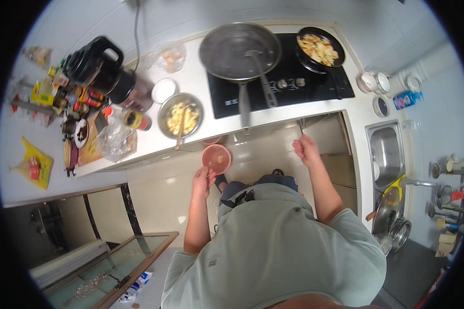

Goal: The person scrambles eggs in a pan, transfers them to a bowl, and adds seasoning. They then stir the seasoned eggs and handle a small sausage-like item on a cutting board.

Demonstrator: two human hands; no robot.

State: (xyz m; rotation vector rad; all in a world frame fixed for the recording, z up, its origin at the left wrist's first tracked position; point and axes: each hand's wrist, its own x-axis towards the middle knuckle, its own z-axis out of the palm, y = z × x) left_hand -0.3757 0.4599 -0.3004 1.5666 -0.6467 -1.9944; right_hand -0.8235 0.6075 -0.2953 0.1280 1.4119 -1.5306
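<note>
My left hand (204,180) hangs in front of the counter with its fingers curled, at the rim of a pink plastic bin (205,153) on the floor. Whether something thin is between its fingertips is too blurred to tell. My right hand (306,150) is held lower right of the cooktop, fingers curled in and nothing visible in them. Before me a large frying pan (232,50) sits on the black cooktop (294,98), with a spatula (266,81) resting in it. A steel bowl (162,119) of pale yellow food pieces stands to the left, chopsticks (181,125) across it.
A small black pan (342,50) of cooked food sits at the back right. To the left stand a blender (116,77), bottles, a plastic bag (118,141) and a cutting board (89,152). An open cabinet (328,133) lies below the cooktop; a sink (386,143) is at right.
</note>
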